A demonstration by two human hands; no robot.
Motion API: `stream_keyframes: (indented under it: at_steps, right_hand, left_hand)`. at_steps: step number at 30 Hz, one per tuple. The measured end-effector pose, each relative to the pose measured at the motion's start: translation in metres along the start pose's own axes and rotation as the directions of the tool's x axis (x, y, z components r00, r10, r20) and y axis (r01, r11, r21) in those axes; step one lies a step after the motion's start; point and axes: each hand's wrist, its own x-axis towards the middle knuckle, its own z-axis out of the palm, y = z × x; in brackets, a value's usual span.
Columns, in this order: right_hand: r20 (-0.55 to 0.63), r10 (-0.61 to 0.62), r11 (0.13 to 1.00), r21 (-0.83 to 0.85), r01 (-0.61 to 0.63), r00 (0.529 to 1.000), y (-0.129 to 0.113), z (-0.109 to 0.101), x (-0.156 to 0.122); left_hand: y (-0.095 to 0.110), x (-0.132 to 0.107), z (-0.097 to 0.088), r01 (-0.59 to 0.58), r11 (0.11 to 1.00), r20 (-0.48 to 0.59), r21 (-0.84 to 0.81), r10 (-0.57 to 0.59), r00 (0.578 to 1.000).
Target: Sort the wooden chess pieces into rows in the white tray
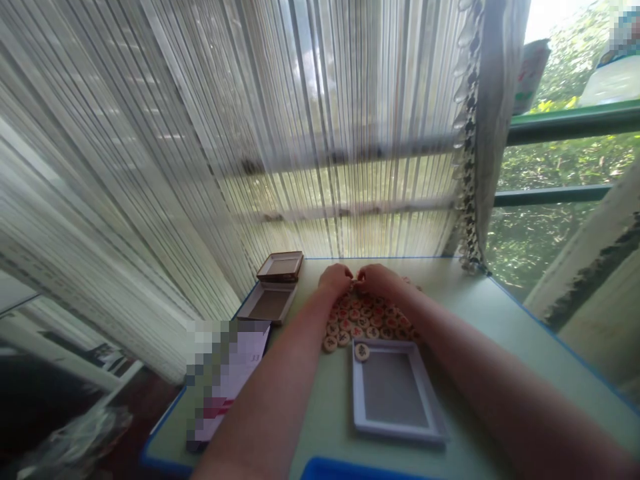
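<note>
A flat cluster of round wooden Chinese chess pieces (357,322), marked in red and black, lies on the pale green table (313,400). At the cluster's far side, my left hand (336,279) has its fingers curled in, with the tips down at the pieces. Close beside it on the right, my right hand (377,280) is also closed, its fingertips almost meeting the left ones. What sits between the fingers is too small to make out. Nearer to me lies a shallow white box tray (356,400), with one chess piece (362,352) on its far left corner.
On the left stand a small brown-edged box (280,265) and an open shallow box (270,303). A partly blurred booklet (240,373) lies at the table's left edge. Something blue (360,470) shows at the near edge. String curtains (325,133) hang behind the table before a window.
</note>
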Motion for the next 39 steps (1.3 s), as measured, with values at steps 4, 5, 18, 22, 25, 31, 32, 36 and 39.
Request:
stream_keyframes:
  at_steps: [4,5,18,22,25,31,32,36,39]
  right_hand:
    - [0.011,0.009,1.000,0.016,-0.009,1.000,-0.002,0.001,-0.001]
    - [0.013,0.005,1.000,0.020,-0.005,1.000,-0.002,0.001,-0.001]
    - [-0.063,-0.050,0.971,0.233,0.063,0.997,0.001,-0.021,-0.016]
    - [-0.085,-0.113,0.959,0.250,0.131,0.990,-0.010,-0.039,-0.042]
    - [-0.062,-0.147,0.962,0.223,0.157,0.987,-0.021,-0.045,-0.071]
    - [-0.122,-0.253,0.956,0.118,0.267,0.960,-0.038,-0.031,-0.142]
    - [-0.123,-0.267,0.950,0.129,0.283,0.956,-0.040,-0.026,-0.153]
    - [-0.120,-0.344,0.917,0.170,0.361,0.931,-0.043,-0.008,-0.178]
    - [-0.084,-0.378,0.908,0.162,0.387,0.922,-0.042,0.001,-0.181]
  left_hand:
    - [0.000,-0.001,0.000,-0.019,0.999,0.022,-0.030,0.019,1.000]
    - [0.000,-0.001,0.000,-0.020,0.999,0.029,-0.035,0.021,0.999]
    - [0.009,-0.011,-0.026,0.020,0.989,0.052,-0.147,-0.012,0.999]
    - [0.013,-0.038,-0.040,0.033,0.978,0.043,-0.206,-0.024,0.999]
    - [0.016,-0.064,-0.046,-0.040,0.966,0.083,-0.257,0.064,0.995]
    - [0.020,-0.117,-0.034,-0.199,0.921,0.008,-0.336,0.214,0.977]
    - [0.020,-0.125,-0.029,-0.213,0.916,-0.032,-0.341,0.215,0.976]
    - [0.013,-0.152,-0.012,-0.264,0.899,-0.136,-0.350,0.230,0.964]
    - [0.007,-0.165,-0.005,-0.255,0.917,-0.157,-0.305,0.216,0.964]
